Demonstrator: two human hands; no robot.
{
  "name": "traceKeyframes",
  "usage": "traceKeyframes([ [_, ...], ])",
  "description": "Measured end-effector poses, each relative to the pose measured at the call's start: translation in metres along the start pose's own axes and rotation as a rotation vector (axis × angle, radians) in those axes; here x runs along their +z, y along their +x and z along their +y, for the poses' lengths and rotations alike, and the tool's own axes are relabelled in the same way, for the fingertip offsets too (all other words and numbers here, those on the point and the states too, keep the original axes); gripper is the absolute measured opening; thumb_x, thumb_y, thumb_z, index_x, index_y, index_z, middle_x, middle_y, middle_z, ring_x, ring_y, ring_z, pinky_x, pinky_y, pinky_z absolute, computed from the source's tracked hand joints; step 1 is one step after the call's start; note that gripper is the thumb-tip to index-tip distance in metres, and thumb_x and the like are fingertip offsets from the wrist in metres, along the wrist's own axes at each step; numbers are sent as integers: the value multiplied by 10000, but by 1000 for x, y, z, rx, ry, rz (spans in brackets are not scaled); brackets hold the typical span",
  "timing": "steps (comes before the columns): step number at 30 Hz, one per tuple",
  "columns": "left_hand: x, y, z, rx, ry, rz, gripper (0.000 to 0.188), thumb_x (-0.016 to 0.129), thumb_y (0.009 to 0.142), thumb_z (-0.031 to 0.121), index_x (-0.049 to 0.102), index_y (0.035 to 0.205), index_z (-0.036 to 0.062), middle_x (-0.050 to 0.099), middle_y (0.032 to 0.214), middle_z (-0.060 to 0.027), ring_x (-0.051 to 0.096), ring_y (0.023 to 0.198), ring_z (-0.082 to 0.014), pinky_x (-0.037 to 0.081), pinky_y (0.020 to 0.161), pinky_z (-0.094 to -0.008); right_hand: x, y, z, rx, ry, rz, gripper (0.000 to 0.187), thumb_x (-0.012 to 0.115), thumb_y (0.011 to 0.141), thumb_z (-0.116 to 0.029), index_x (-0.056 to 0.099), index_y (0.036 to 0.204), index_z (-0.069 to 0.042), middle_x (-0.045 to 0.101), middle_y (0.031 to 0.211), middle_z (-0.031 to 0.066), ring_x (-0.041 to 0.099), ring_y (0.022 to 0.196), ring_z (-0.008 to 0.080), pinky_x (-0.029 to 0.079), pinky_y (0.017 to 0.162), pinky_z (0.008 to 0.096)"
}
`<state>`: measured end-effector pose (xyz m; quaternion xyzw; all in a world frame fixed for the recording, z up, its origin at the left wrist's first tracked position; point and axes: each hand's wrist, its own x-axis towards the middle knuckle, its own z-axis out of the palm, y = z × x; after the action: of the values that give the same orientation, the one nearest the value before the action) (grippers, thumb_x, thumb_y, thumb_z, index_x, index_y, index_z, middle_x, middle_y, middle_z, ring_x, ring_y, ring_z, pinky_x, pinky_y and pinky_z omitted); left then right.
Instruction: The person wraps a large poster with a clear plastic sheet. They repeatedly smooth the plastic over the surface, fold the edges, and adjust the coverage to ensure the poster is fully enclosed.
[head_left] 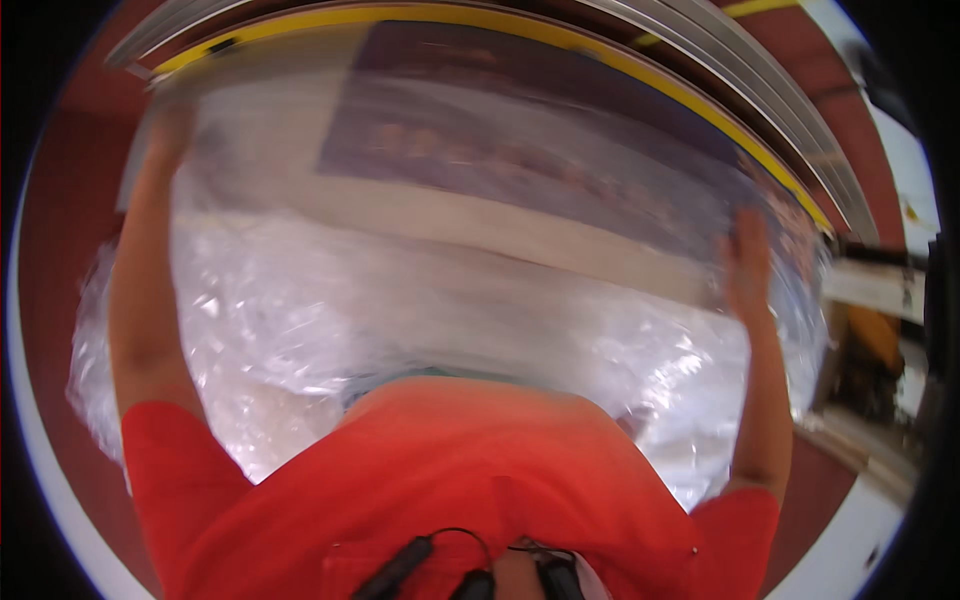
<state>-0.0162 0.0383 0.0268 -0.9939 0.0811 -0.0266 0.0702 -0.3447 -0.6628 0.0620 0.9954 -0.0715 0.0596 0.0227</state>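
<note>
A large clear plastic sheet (270, 330) lies crumpled and shiny in front of me. Its far part stretches over a wide flat beige surface (480, 225) with a dark printed panel (430, 130) on it. At the far left, my left hand (172, 130) reaches to the sheet's edge; motion blurs its fingers, so their grip is unclear. My right hand (748, 260) rests on the plastic at the right, over the end of the dark panel, its fingers stretched out. Neither hand plainly holds anything.
Beyond the panel runs a yellow edge strip (690, 95), with curved metal rails (760, 80) behind it. Reddish floor (75, 200) shows at the left. Pale boards or a shelf (870, 285) and an orange item (873, 335) stand at the right.
</note>
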Motion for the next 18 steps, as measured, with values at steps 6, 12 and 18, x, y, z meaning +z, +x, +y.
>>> traceKeyframes([
  [6, 41, -30, -77, -239, -25, 329, 332, 319, 851, 303, 449, 1059, 78, 527, 999, -163, 495, 911, -347, 395, 750, -421, -7, 3, 39, -60, 46, -18, 529, 369, 817, -405, 284, 1257, -123, 215, 1321, 117, 185, 1210, 334, 141, 968, 454],
  [12, -8, -51, -11, -432, -139, 185, 302, 321, 854, 321, 460, 981, 85, 524, 969, -168, 480, 892, -367, 382, 722, -414, -13, -1, -22, -27, -133, 87, 569, 419, 793, -405, 258, 1270, -141, 180, 1339, 91, 138, 1232, 305, 102, 960, 504],
  [18, -1, -36, -15, -361, -168, 231, 267, 364, 849, 298, 477, 924, 68, 531, 928, -170, 485, 852, -376, 392, 692, -396, 5, 62, -50, -103, 22, 68, 637, 435, 764, -468, 269, 1261, -106, 217, 1324, 99, 169, 1228, 286, 112, 969, 467],
])
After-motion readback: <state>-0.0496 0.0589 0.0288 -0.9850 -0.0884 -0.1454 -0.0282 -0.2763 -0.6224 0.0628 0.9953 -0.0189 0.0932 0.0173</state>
